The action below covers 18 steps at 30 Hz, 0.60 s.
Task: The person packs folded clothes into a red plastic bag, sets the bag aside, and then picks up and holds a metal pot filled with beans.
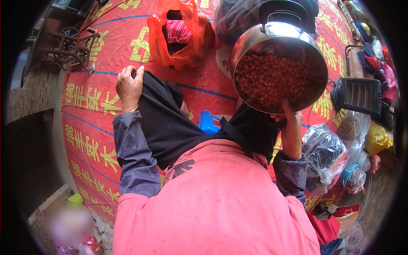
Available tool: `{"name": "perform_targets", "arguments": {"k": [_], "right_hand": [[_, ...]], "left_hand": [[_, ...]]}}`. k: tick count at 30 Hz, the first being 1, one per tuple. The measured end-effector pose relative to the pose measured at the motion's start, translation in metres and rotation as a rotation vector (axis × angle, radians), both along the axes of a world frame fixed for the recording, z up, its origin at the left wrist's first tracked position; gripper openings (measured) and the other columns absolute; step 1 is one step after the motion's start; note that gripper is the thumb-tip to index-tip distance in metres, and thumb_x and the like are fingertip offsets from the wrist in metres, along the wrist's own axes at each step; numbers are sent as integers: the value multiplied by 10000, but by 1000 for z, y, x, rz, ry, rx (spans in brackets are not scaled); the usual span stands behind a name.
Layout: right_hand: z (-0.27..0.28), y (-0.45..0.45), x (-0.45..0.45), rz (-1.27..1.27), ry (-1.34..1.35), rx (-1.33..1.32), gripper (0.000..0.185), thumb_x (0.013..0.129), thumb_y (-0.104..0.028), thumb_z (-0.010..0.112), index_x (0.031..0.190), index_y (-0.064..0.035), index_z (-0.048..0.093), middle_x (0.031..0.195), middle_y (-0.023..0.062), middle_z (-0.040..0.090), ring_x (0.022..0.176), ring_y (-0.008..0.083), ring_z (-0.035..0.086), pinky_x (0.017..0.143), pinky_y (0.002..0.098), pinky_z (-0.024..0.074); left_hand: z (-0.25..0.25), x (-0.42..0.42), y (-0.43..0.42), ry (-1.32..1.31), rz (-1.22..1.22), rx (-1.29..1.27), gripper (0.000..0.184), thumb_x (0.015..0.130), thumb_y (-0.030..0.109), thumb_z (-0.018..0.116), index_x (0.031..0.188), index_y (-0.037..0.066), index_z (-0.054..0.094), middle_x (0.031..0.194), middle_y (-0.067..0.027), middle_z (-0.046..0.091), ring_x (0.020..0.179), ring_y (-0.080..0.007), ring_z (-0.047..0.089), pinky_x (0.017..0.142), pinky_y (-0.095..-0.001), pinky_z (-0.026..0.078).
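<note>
Peanuts lay in pot, far right, none seen set out; your right hand pinched near rim, left hand loosely spread on knee.

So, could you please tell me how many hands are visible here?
2: the left hand is at the left knee, and the right hand holds the near rim of the pot. Blurring at lower left could hide others.
</note>
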State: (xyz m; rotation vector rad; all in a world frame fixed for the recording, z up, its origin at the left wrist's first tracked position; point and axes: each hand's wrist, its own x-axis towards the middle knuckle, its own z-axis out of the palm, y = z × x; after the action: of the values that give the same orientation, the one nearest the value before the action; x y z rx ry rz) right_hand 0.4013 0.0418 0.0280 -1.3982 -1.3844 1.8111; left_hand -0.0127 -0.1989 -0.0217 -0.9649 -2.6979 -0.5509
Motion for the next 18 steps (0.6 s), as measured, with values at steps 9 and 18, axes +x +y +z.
{"name": "perform_targets", "arguments": {"k": [9, 18], "right_hand": [[-2, 0, 2, 7, 33, -20, 464, 910, -423, 711, 1018, 24, 652, 803, 93, 705, 683, 124, 627, 621, 243, 468], [0, -2, 0, -16, 18, -47, 435, 916, -412, 703, 1011, 9, 656, 793, 85, 702, 684, 117, 614, 625, 242, 467]], "left_hand": [[2, 1, 2, -17, 7, -8, 321, 900, 390, 689, 874, 71, 659, 908, -110, 679, 918, -348, 631, 772, -463, 499], [0, 0, 3, -9, 2, -12, 324, 898, 392, 693, 883, 70, 664, 919, -107, 685, 924, -343, 633, 778, -457, 502]]}}
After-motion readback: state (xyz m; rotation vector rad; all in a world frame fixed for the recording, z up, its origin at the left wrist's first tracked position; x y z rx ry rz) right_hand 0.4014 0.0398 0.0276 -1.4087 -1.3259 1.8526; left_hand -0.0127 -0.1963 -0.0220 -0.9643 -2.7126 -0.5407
